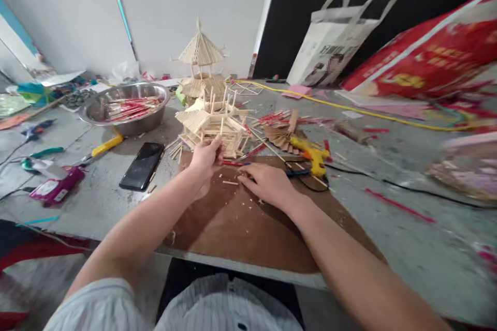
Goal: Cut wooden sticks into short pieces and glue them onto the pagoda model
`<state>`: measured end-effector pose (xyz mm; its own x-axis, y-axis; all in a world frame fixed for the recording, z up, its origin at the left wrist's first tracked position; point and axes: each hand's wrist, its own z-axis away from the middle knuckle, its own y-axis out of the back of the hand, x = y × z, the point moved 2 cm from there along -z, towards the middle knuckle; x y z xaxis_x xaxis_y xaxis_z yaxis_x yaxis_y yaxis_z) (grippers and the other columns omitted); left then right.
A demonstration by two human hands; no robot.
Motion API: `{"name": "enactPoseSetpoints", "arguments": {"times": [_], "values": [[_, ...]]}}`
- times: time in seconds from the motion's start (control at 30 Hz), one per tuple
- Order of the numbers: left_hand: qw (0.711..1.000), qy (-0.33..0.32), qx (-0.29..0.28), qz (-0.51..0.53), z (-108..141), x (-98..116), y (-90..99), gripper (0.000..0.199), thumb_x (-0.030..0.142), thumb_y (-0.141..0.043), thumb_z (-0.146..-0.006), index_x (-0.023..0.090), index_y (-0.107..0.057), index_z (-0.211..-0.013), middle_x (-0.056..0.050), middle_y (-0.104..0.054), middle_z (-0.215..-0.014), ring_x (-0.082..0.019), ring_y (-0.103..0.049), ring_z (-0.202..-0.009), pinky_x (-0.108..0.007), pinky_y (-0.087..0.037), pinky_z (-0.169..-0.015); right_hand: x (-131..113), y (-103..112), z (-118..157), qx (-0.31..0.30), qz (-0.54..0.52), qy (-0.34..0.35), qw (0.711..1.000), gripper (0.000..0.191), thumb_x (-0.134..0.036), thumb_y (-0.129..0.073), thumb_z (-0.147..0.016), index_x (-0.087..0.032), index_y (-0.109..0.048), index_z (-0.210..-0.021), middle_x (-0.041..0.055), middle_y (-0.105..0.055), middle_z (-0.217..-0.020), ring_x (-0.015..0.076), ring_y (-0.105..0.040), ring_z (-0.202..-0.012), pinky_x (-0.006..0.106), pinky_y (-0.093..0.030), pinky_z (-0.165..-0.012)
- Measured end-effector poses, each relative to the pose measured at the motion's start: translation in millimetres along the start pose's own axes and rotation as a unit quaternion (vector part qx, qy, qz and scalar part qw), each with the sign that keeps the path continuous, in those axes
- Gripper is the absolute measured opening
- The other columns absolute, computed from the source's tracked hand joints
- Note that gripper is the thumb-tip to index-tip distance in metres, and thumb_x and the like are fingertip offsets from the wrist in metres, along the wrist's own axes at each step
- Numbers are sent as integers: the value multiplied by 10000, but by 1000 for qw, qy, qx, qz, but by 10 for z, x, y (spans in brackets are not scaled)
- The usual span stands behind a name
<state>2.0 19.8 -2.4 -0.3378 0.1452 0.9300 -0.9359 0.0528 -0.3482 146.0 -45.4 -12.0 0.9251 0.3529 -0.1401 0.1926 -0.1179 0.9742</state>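
Observation:
A pale model pavilion (213, 119) built of thin wooden sticks stands at the back of a brown board (240, 227). My left hand (205, 158) is at its front, fingers closed in a pinch. A short upright wooden stick (222, 125) rises from the fingertips. My right hand (267, 182) lies low over the board with thumb and fingers a little apart; nothing shows between them. Just beyond its fingertips is a thin red stick (233, 163). A yellow glue gun (316, 160) lies behind my right hand. Small stick offcuts (230, 183) are scattered on the board.
Behind stands a taller stick pagoda (200, 51). A metal bowl (128, 126) of red sticks, a black phone (142, 166) and a purple device (58, 186) are on the left. To the right are a yellow cord (341, 106), a white bag (330, 41) and a red sack (427, 46).

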Motion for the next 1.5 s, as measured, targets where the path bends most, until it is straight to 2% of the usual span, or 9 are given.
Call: {"name": "enactPoseSetpoints", "arguments": {"times": [0.3,0.6,0.77,0.87,0.97,1.03,1.1,1.2,1.5], "values": [[998,-20,40,45,-148,-62,-74,210,274,-502,-771,153,-410,-627,54,-455,-485,-33,-357,-326,-169,-254,-330,25,-16,-12,13,-2,19,1000,310,-383,-383,-829,-221,-595,-985,24,-649,-952,191,-592,-873,263,-406,-645],[999,-10,16,38,-203,-54,-47,209,300,-543,-733,158,-413,-653,55,-459,-503,-33,-356,-338,-172,-259,-343,36,-34,-19,4,-15,15,1000,312,-381,-389,-827,-220,-595,-998,15,-652,-944,179,-592,-862,256,-393,-646],[990,-13,5,-138,-22,62,161,262,352,-485,-756,160,-407,-596,48,-443,-477,-33,-334,-313,-177,-230,-343,19,-18,-16,-9,-14,8,1000,301,-378,-388,-825,-235,-599,-986,5,-653,-937,183,-593,-857,256,-386,-624],[918,-69,8,-392,149,264,518,269,376,-468,-751,154,-466,-600,36,-481,-477,-42,-354,-344,-178,-259,-381,14,-19,-14,-12,-14,8,1000,306,-376,-385,-825,-233,-593,-1000,7,-656,-932,187,-594,-856,258,-384,-616],[756,-121,98,-636,223,480,920,274,376,-461,-741,145,-562,-630,-17,-573,-559,-102,-482,-511,-199,-334,-481,14,-32,-11,-10,-19,10,1000,314,-376,-389,-823,-227,-587,-1016,13,-653,-953,190,-591,-872,260,-387,-629],[668,-80,101,-733,180,527,1103,290,369,-449,-742,140,-593,-636,-66,-615,-632,-158,-547,-606,-231,-366,-529,13,-42,-9,-12,-22,12,1000,310,-378,-391,-822,-230,-591,-1006,11,-649,-973,192,-590,-880,262,-390,-635],[617,-43,99,-779,97,508,1188,291,346,-427,-749,138,-625,-706,-101,-642,-728,-199,-584,-703,-249,-395,-576,10,-46,-7,-14,-21,13,1000,306,-379,-388,-823,-236,-597,-994,9,-645,-991,193,-589,-886,264,-393,-638],[592,-12,100,-800,-30,416,1177,325,335,-393,-757,135,-644,-811,-140,-644,-868,-238,-595,-818,-272,-429,-635,2,-45,-4,-15,-17,15,1000,308,-378,-378,-827,-235,-602,-985,12,-641,-1009,192,-589,-889,266,-397,-647],[575,57,96,-811,-196,369,1121,350,313,-501,-679,146,-630,-958,-168,-617,-985,-271,-578,-918,-298,-463,-695,14,-54,-4,-14,-10,24,1000,309,-374,-380,-826,-233,-602,-987,20,-642,-998,186,-587,-875,257,-396,-635]]}}
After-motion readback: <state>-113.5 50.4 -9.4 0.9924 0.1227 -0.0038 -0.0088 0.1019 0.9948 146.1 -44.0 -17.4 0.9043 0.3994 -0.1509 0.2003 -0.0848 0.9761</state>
